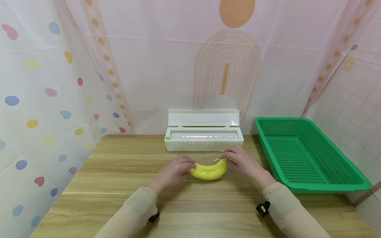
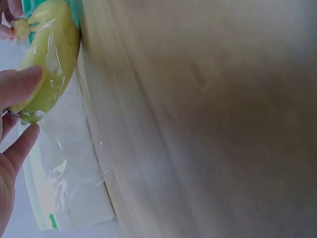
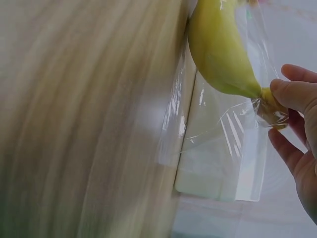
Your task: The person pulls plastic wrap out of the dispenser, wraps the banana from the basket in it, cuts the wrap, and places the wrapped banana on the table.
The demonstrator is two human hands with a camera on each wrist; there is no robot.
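Yellow bananas (image 1: 208, 171), joined at the stem, are held between both hands over the table. Clear plastic wrap (image 3: 205, 131) covers them and spreads out loosely past the stem end. My left hand (image 1: 175, 169) grips the tip end, its thumb (image 2: 22, 85) on the wrapped skin. The stem end is pinched by my right hand (image 1: 242, 162), with thumb and fingertips on the film. Just behind the bananas stands a white cling wrap dispenser (image 1: 203, 145), its lid (image 1: 203, 118) raised and a roll (image 1: 205, 135) inside.
A green plastic basket (image 1: 324, 185) with perforated walls stands at the right of the wooden table (image 1: 119, 195). Patterned curtains (image 1: 160, 72) hang behind the table and along its sides. A green slider (image 1: 168, 137) sits at the dispenser's left corner.
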